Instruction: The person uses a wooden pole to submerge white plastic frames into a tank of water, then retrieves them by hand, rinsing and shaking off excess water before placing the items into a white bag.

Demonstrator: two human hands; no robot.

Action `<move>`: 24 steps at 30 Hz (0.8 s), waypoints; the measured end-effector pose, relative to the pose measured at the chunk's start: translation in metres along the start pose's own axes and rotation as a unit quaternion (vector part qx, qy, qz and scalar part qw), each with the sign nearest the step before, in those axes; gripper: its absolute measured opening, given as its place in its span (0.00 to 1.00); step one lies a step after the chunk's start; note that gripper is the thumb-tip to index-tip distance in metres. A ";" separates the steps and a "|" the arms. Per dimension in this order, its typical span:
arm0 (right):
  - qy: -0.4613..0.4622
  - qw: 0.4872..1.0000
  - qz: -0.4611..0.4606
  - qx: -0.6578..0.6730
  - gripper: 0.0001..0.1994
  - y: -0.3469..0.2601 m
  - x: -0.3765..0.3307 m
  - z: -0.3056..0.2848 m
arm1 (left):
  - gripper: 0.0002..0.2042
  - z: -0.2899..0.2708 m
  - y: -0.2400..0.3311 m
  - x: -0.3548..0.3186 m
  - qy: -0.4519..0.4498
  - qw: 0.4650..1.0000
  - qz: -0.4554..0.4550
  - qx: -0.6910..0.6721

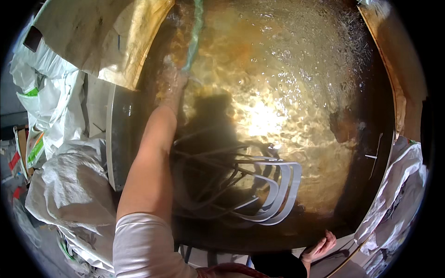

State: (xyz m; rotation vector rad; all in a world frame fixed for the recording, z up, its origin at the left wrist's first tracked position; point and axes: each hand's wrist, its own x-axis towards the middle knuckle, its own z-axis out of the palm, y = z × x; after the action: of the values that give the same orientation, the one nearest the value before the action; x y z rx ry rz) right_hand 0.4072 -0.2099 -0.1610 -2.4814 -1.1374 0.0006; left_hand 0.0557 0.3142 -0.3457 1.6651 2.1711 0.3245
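My left arm stretches forward into a tank of water [315, 185], its hand [175, 82] under the rippled surface. Its fingers look closed round the end of a green hose [196, 32] that runs up to the far edge; the water blurs the grip. Several grey-white bent strips [292, 194], shaped like rounded loops, lie in the water to the right of my left forearm, partly in shadow. My right hand [320, 247] rests by the tank's near right edge, its fingers curled in and nothing visible in them.
A stained tan sheet [106, 41] hangs over the far left rim. White woven sacks [69, 180] are heaped left of the tank, and white plastic [394, 199] lies along its right side. Bright sun glare and bubbles cover part of the water. A thin stick [375, 155] floats near the right wall.
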 end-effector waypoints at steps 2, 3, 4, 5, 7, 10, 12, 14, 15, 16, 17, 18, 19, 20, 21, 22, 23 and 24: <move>-0.006 1.000 -0.003 0.002 0.14 0.002 -0.002 -0.001 | 0.13 0.005 0.005 0.008 -0.068 0.991 0.016 0.115; -0.012 1.000 -0.010 0.010 0.13 0.004 -0.001 -0.002 | 0.13 0.021 -0.015 0.023 -0.024 0.999 -0.042 -0.021; -0.020 0.999 -0.022 0.022 0.13 0.006 0.002 -0.003 | 0.14 0.043 -0.056 0.044 0.031 0.982 -0.104 -0.154; -0.020 0.999 -0.023 0.022 0.13 0.006 0.002 -0.003 | 0.14 0.051 -0.059 0.047 0.051 0.974 -0.118 -0.189; -0.015 1.000 -0.015 0.012 0.13 0.004 -0.001 -0.003 | 0.15 0.044 -0.029 0.030 0.064 0.979 -0.104 -0.162; -0.009 1.000 -0.011 0.004 0.13 0.002 -0.003 -0.002 | 0.18 -0.007 0.030 -0.005 -0.015 0.995 -0.091 0.027; -0.008 1.000 -0.021 0.006 0.13 0.003 -0.002 -0.002 | 0.19 -0.011 0.023 -0.006 0.001 0.996 -0.044 0.072; -0.011 1.000 -0.015 0.005 0.13 0.002 -0.001 -0.003 | 0.19 0.013 -0.014 0.008 0.104 0.992 0.068 0.034; -0.012 1.000 -0.011 0.004 0.14 0.002 0.000 -0.002 | 0.19 0.021 -0.020 0.013 0.106 0.993 0.021 -0.038; -0.010 1.000 -0.014 0.009 0.14 0.002 0.001 -0.002 | 0.18 0.027 -0.027 0.017 0.108 0.988 -0.025 -0.111; -0.008 1.000 -0.015 0.013 0.14 0.002 0.001 -0.001 | 0.17 0.032 -0.028 0.020 0.106 0.975 -0.070 -0.183; -0.002 1.000 -0.012 0.014 0.14 0.002 -0.001 0.000 | 0.17 0.021 -0.011 0.013 0.086 0.987 -0.060 -0.122; 0.002 1.000 -0.006 0.013 0.14 0.002 -0.002 0.000 | 0.16 0.008 0.005 0.004 0.066 0.995 -0.049 -0.060; 0.003 1.000 -0.004 0.017 0.14 0.003 -0.003 0.001 | 0.15 -0.004 0.013 -0.005 0.051 0.998 -0.042 0.004; 0.005 1.000 -0.002 0.021 0.14 0.003 -0.003 0.001 | 0.15 -0.005 0.012 -0.008 0.043 0.998 -0.049 -0.012; 0.006 1.000 0.000 0.020 0.14 0.003 -0.003 0.001 | 0.15 -0.005 0.010 -0.010 0.034 0.997 -0.055 -0.028; 0.007 1.000 0.000 0.021 0.14 0.002 -0.002 0.001 | 0.15 -0.005 0.006 -0.010 0.028 0.997 -0.063 -0.043; 0.007 1.000 -0.001 0.022 0.14 0.001 -0.001 0.001 | 0.14 0.007 -0.008 -0.005 0.118 0.991 -0.025 -0.061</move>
State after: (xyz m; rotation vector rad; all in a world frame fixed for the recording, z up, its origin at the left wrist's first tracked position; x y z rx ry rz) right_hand 0.4073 -0.2114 -0.1623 -2.4374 -1.1232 0.0088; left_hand 0.0530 0.3070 -0.3548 1.5689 2.3051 0.6578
